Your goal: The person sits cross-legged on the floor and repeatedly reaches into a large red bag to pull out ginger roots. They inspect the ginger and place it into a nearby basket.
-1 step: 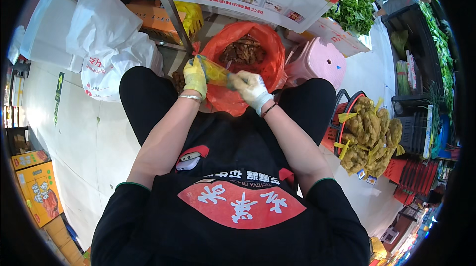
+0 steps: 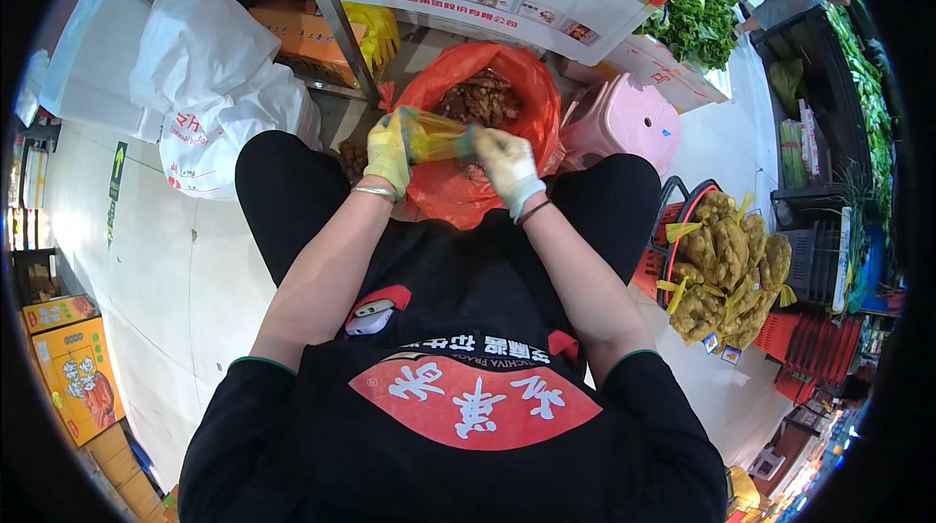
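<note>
Pale tiled floor [image 2: 166,289]: orange bag [image 2: 444,187], white bags [image 2: 219,104], pink stool [image 2: 624,118], 2 yellow cartons [image 2: 73,367].

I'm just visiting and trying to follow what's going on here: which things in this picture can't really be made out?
Head view only:
- What the yellow net bag holds: wrapped between the left hand and right hand.
- Bottom of the orange plastic bag: behind both hands.
- The brown pieces inside it: too small to identify.
- Yellow cartons: cut off by the dark rim.
</note>
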The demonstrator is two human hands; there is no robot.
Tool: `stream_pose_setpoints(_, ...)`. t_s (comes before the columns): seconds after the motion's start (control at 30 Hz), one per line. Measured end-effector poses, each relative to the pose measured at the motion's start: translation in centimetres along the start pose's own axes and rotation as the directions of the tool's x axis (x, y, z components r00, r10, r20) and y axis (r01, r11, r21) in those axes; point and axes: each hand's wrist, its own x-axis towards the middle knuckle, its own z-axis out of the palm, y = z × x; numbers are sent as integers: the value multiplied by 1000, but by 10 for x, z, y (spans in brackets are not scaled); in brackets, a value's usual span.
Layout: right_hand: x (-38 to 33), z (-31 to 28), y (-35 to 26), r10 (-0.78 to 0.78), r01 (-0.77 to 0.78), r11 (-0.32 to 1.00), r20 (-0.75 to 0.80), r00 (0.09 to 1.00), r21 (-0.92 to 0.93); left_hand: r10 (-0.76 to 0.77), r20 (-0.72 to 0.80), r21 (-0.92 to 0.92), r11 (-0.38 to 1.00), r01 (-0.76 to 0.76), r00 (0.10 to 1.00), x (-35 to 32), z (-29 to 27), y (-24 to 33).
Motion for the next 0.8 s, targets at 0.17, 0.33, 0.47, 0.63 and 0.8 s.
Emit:
stream_pose_setpoints(0.17,3,-20,5,150,-271,486,226,963,831,-71,229,207,978,22,971,-11,14,7)
stream_pose_setpoints(0.33,-14,-4,-17,223,-161,943,193,955,-293,-76,397,-17,996,90,915,-22,19,18)
stream_pose_setpoints(0.47,13,-26,14,73,-67,992,-48,996,111,-188,530,678,680,-280,827,-24,20,18)
stream_pose_setpoints(0.63,-4,4,6,117,-88,972,123,986,-218,-125,232,-87,985,149,965,-9,2,-4)
stream_pose_setpoints(0.8,13,-5,13,50,-42,946,-17,999,322,53,276,46,997,-69,960,-4,-3,-14)
